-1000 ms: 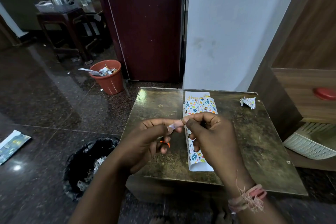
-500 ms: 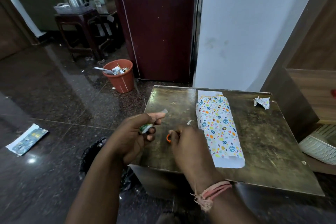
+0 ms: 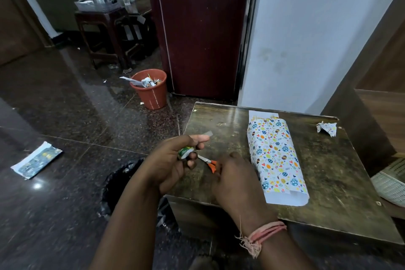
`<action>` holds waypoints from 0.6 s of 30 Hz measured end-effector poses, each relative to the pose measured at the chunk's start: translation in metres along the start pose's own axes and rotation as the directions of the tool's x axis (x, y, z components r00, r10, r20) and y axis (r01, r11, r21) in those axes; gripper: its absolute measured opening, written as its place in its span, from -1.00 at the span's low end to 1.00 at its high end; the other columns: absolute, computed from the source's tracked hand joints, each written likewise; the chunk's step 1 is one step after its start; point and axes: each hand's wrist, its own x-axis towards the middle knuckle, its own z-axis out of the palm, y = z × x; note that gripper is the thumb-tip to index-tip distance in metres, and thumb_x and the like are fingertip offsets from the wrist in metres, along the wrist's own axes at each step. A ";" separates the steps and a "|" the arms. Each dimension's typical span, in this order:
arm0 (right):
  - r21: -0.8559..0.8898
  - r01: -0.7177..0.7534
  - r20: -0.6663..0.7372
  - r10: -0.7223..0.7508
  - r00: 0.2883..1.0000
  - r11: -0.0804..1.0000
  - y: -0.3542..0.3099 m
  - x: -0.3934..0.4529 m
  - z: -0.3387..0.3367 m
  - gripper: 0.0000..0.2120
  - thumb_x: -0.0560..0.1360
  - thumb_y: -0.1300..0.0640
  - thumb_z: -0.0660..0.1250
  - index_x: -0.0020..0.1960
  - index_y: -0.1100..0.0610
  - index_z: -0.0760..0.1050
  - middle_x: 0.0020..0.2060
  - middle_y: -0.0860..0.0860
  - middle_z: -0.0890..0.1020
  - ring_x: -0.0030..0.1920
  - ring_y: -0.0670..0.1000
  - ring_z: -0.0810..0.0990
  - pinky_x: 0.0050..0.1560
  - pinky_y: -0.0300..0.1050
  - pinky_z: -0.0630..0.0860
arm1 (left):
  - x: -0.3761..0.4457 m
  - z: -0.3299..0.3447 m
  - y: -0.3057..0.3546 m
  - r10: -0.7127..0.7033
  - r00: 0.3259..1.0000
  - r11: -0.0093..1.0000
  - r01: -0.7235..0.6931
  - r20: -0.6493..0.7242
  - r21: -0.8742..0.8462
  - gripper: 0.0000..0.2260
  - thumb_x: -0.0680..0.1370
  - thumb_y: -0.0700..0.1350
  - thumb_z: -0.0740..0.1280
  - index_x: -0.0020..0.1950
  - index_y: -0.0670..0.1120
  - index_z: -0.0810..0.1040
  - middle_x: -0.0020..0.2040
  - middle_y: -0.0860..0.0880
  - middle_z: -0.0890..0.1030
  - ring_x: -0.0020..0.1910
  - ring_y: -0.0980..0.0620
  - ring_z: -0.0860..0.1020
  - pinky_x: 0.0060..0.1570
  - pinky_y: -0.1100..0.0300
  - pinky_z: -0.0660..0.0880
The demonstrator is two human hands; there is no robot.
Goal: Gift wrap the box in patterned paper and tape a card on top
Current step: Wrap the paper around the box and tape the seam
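Observation:
The box wrapped in white paper with coloured egg and heart prints [image 3: 275, 155] lies lengthwise on the worn brass-coloured table [image 3: 341, 173], its near paper end standing open. A white card [image 3: 263, 114] peeks out from under its far end. My left hand [image 3: 175, 164] grips a small green-and-white tape roll [image 3: 185, 152], and a strip of clear tape [image 3: 207, 133] sticks out from its thumb. My right hand [image 3: 234, 177] rests on the table with its fingers curled round the orange handles of small scissors [image 3: 208, 162], whose blades point toward the left hand.
A crumpled scrap of patterned paper [image 3: 326, 128] lies at the table's far right. On the dark floor stand a black-bagged bin [image 3: 122, 180] beside the table's left edge, a terracotta waste bin [image 3: 150, 89] and a flat packet [image 3: 36, 160]. A white basket [image 3: 390, 184] sits right.
Both hands have moved left, off the wrapped box. The left hand keeps the tape roll and pulled strip; the right hand has let go of the tape and taken hold of the scissors.

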 end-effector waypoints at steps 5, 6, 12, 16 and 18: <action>-0.031 -0.110 -0.015 0.109 0.994 0.993 -0.005 0.000 0.002 -0.87 0.58 0.19 0.30 0.08 0.11 0.59 0.11 0.11 0.54 0.05 0.14 0.62 0.04 -0.01 0.53 | -0.003 0.001 -0.001 -0.007 0.999 1.000 0.005 0.047 0.027 -0.60 0.39 -0.12 0.41 0.17 -0.27 0.70 -0.01 -0.09 0.54 -0.29 0.13 0.39 -0.38 0.31 0.34; -0.045 -0.111 0.030 0.112 0.993 0.993 -0.007 0.000 0.001 -0.86 0.59 0.22 0.27 0.06 0.13 0.59 0.14 0.12 0.52 0.05 0.13 0.62 0.05 -0.03 0.51 | -0.004 0.001 0.000 -0.008 0.999 1.000 0.006 0.052 0.031 -0.59 0.39 -0.11 0.41 0.17 -0.27 0.70 -0.01 -0.09 0.54 -0.29 0.13 0.39 -0.37 0.31 0.34; -0.027 -0.137 0.040 0.138 0.990 0.990 -0.009 0.002 0.004 -0.85 0.58 0.18 0.29 0.10 0.16 0.59 0.19 0.13 0.42 0.06 0.12 0.60 0.09 -0.06 0.50 | -0.005 -0.004 0.000 -0.029 0.996 1.000 0.028 0.085 0.014 -0.71 0.54 -0.20 0.31 0.18 -0.26 0.70 -0.02 -0.07 0.54 -0.27 0.13 0.40 -0.35 0.30 0.33; 0.226 -0.187 0.058 0.178 0.982 0.956 -0.004 0.001 -0.004 -0.71 0.57 -0.01 0.30 -0.15 0.18 0.62 -0.11 0.14 0.66 -0.15 0.12 0.65 -0.07 -0.06 0.53 | -0.004 -0.004 0.004 -0.013 0.995 1.000 0.015 0.096 -0.012 -0.61 0.43 -0.12 0.43 0.21 -0.26 0.69 -0.05 -0.05 0.54 -0.28 0.15 0.41 -0.38 0.33 0.33; 0.546 -0.289 0.168 0.236 0.957 0.786 0.001 0.004 -0.009 -0.67 0.57 0.02 0.33 -0.27 0.19 0.60 -0.39 0.09 0.69 -0.36 0.04 0.69 -0.28 -0.07 0.57 | -0.001 -0.005 0.006 -0.011 0.997 0.994 0.019 0.076 -0.107 -0.63 0.47 -0.15 0.38 0.21 -0.30 0.67 -0.10 -0.04 0.53 -0.31 0.15 0.40 -0.42 0.35 0.32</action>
